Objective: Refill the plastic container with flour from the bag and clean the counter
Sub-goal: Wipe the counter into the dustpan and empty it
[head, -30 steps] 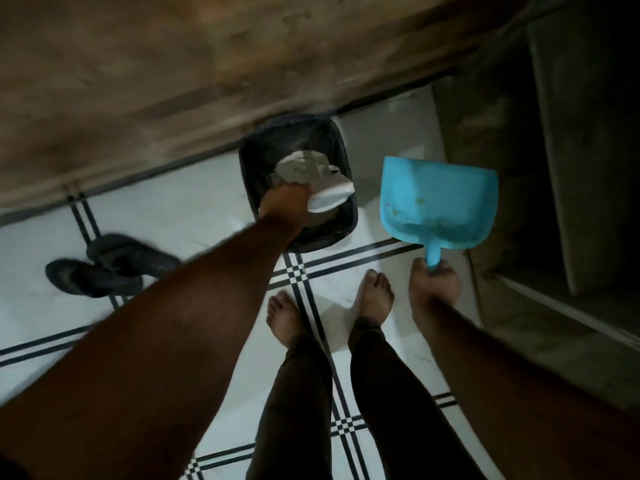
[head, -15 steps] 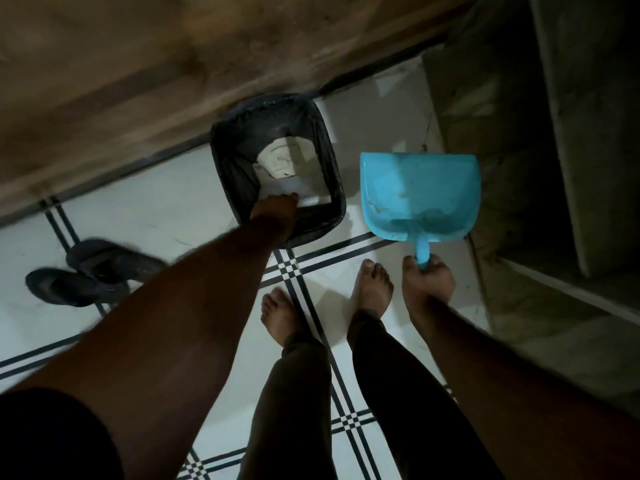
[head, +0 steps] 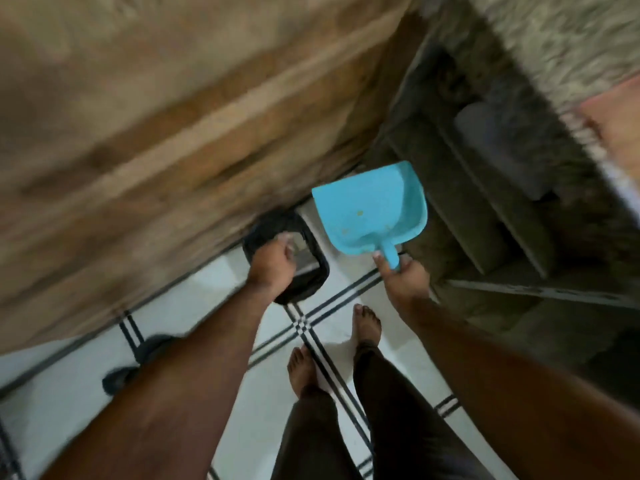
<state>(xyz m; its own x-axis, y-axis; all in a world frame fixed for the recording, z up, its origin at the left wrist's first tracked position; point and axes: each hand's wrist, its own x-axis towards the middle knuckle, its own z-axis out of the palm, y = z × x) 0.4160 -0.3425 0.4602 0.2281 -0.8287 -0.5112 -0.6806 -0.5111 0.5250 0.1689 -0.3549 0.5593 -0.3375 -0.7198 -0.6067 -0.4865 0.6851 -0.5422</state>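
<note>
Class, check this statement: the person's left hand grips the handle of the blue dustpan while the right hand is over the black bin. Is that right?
Not quite: the hands are swapped. The head view shows the right hand gripping the handle of the blue dustpan, while the left hand is over the black bin.

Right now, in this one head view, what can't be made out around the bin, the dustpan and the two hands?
- Black lined waste bin: its inside is mostly covered by the left hand; contents unreadable.
- Left hand: curled and motion-blurred; whether it holds anything cannot be told.
- Light blue plastic dustpan: its handle end is hidden inside the right hand.
- Dark sandals: half hidden by the left forearm, blurred.
- Shelf contents at right: dim and smeared.
</note>
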